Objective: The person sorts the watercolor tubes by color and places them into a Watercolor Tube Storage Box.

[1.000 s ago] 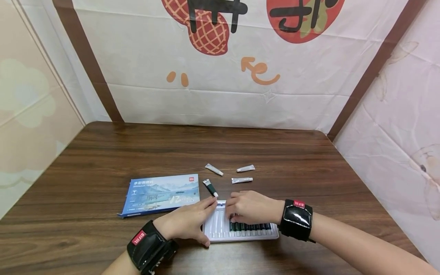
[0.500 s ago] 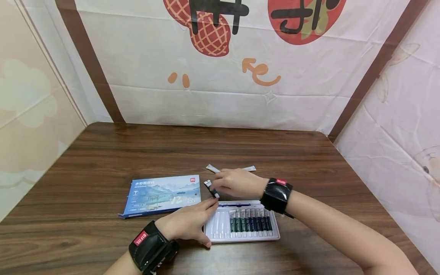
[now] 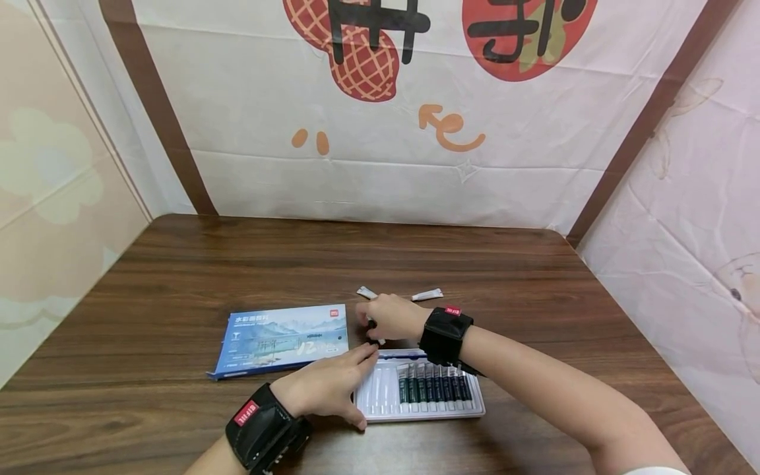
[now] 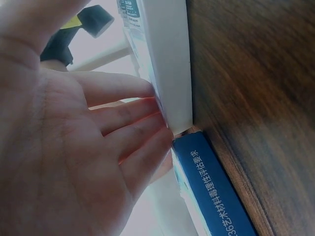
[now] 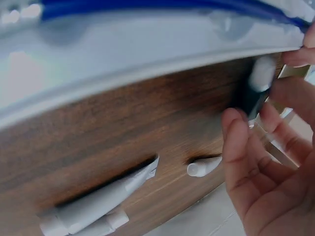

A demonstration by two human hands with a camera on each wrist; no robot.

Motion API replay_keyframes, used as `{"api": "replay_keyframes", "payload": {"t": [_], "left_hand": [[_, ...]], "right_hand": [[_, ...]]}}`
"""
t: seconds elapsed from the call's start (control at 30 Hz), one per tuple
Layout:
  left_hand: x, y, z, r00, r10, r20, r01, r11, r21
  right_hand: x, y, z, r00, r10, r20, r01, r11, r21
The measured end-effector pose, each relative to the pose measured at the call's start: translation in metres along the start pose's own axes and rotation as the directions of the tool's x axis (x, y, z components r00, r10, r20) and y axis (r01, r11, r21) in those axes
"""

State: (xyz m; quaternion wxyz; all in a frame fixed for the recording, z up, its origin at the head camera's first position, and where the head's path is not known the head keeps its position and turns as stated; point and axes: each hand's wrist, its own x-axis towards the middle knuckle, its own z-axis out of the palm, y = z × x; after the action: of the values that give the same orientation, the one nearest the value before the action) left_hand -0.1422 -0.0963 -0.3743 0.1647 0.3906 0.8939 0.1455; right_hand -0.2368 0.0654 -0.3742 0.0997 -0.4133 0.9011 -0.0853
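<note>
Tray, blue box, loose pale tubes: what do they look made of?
Tray: likely white moulded plastic, semi-gloss; slots look formed in.
Blue box: probably card, slight sheen; flat printed panels, crisp edges.
Loose pale tubes: satin; thin metal or plastic laminate, can't tell which; bodies taper to flattened ends.

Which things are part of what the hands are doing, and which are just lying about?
Seems part of the job:
Dark green tube with a white cap, between the fingers of the right hand
White plastic tray, touched by the left hand

Lying about, for now:
Flat blue cardboard box
Small white tubes, perhaps needed too
</note>
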Motion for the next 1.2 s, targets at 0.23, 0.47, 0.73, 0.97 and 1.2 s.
{"api": "replay_keyframes", "payload": {"t": [0.23, 0.47, 0.73, 0.97, 1.2], "left_hand": [[0.002, 0.001, 0.000, 1.000, -0.008, 0.002, 0.008, 1.000, 0.011], [0.002, 0.002, 0.000, 1.000, -0.006, 0.002, 0.006, 1.000, 0.001], [0.001, 0.001, 0.001, 1.000, -0.018, -0.004, 0.018, 1.000, 0.014], [0.000, 0.001, 0.001, 1.000, -0.022, -0.011, 0.022, 1.000, 0.007], [0.001, 0.003, -0.001, 1.000, -0.024, -0.012, 0.024, 1.000, -0.005]], "right_hand": [[-0.014, 0.009, 0.001, 0.995, 0.101, -0.018, -0.097, 0.981, 0.168], [-0.037, 0.018, -0.010, 0.986, 0.043, -0.160, 0.004, 0.960, 0.280], [-0.066, -0.001, -0.018, 0.980, 0.012, -0.197, 0.042, 0.963, 0.268], [-0.083, -0.020, -0.003, 0.993, 0.006, -0.116, 0.035, 0.937, 0.348], [-0.087, -0.024, 0.003, 0.993, 0.037, -0.113, 0.011, 0.917, 0.400]]}}
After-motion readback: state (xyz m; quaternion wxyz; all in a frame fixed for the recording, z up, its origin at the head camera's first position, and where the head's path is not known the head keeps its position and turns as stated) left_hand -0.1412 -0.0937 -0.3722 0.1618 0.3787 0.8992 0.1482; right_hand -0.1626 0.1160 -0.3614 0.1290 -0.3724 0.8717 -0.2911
